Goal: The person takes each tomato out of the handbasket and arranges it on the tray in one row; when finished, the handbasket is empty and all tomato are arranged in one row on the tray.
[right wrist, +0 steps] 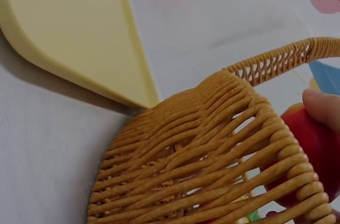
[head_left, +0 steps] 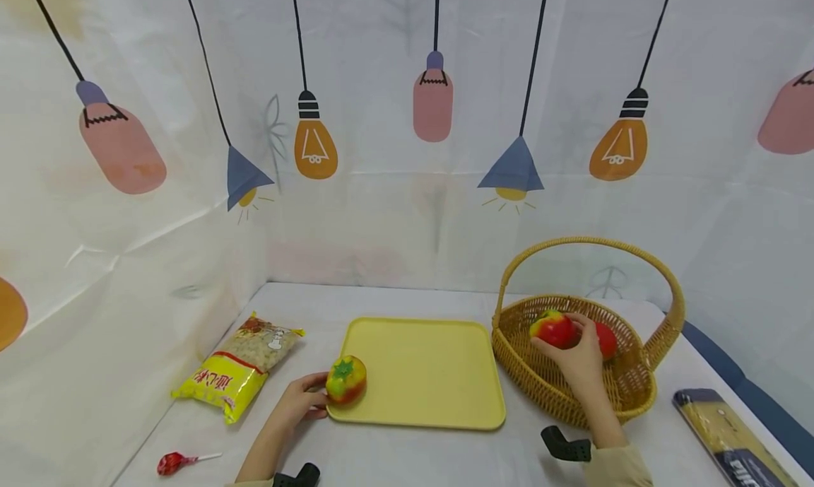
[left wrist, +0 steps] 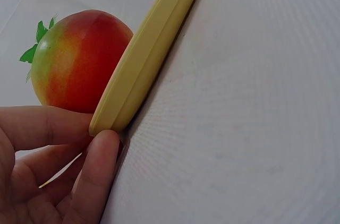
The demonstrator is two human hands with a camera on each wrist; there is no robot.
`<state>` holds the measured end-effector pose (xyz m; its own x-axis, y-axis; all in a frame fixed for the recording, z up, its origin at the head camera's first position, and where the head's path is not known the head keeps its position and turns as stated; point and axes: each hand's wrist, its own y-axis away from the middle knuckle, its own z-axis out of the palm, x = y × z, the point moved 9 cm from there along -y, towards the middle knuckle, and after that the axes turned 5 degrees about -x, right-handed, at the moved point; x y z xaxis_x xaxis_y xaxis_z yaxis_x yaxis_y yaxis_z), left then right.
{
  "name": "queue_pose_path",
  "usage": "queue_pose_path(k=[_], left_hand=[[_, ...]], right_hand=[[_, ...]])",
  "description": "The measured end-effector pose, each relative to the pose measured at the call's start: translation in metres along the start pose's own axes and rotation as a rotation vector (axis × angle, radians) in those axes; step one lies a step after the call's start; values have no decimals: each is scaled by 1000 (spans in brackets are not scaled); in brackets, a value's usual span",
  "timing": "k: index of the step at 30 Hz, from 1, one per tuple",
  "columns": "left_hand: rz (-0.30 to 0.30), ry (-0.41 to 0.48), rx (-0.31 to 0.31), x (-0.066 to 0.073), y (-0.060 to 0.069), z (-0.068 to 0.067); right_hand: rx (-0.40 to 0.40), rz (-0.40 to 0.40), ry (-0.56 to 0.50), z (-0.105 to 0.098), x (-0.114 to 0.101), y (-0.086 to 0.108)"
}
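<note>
My left hand (head_left: 297, 403) is at the front left corner of the yellow tray (head_left: 432, 374). In the left wrist view its thumb and a finger pinch the tray's edge (left wrist: 141, 57), beside a red, yellow and green fruit (left wrist: 79, 59) with green leaves. That fruit (head_left: 346, 379) sits in the tray's front left corner. My right hand (head_left: 581, 360) holds a red and yellow fruit (head_left: 552, 329) between thumb and fingers over the wicker basket (head_left: 540, 389). Another red fruit (head_left: 607, 340) lies in the basket. The right wrist view shows the held fruit (right wrist: 313, 147) partly behind the basket rim.
A yellow snack bag (head_left: 238, 367) lies left of the tray, and a red lollipop (head_left: 170, 463) is near the front left. The basket's tall handle (head_left: 588, 240) arches over it. A gold and dark package (head_left: 731, 434) lies at the right edge.
</note>
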<state>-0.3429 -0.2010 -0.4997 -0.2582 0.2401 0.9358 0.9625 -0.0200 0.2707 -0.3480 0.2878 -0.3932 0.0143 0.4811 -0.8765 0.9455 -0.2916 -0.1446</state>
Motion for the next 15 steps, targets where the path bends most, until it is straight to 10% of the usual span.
queue_pose_path(k=[15], left_hand=[[8,12,-1,0,1,0]], right_hand=[[32,-74,-113,1,-28,11]])
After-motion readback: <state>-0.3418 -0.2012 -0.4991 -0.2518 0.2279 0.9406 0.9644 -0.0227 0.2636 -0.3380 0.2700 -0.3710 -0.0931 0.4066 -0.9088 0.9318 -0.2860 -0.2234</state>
